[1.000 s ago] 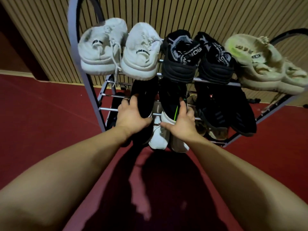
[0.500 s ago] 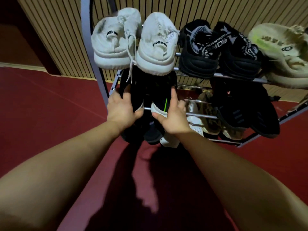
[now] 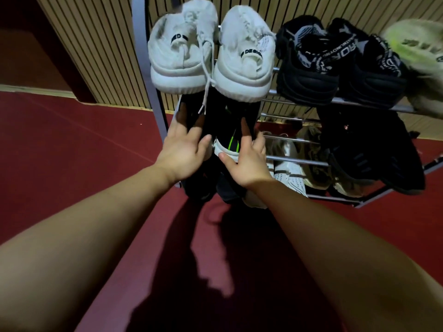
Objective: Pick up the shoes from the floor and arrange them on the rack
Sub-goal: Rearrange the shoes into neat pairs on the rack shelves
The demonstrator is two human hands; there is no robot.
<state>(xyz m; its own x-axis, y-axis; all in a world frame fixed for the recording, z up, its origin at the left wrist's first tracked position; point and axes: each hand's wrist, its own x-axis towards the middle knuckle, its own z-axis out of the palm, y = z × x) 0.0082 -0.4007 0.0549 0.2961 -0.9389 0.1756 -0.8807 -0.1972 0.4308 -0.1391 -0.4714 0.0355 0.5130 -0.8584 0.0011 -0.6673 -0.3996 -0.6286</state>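
Gripping a black shoe with a green stripe (image 3: 232,143) and a white sole edge, our right hand (image 3: 248,164) has its thumb on the sole at the heel. Its fingers (image 3: 259,142) curl round the shoe's right side. Just left of it, our left hand (image 3: 183,154) holds a plain black shoe (image 3: 190,109), thumb on the inner side and fingers spread round the heel. Both shoes sit side by side at the left end of the rack (image 3: 146,68), heels toward us, in the middle tier directly under a pair of white sneakers (image 3: 242,61). A loose white lace (image 3: 206,89) hangs down in front of them. We cannot tell whether their soles rest on the bars, since our hands cover that part.

Along the top tier, right of the white pair, stand two black sneakers (image 3: 309,65) with lettered straps. A pale yellow-green shoe (image 3: 422,53) shows blurred at the upper right edge of the frame. Below those, more black shoes (image 3: 374,154) fill the right of the middle tier, and white and beige shoes (image 3: 291,176) lie on the lowest tier. The rack stands on a dark red floor (image 3: 72,152) against a wall of vertical wooden slats (image 3: 96,44).
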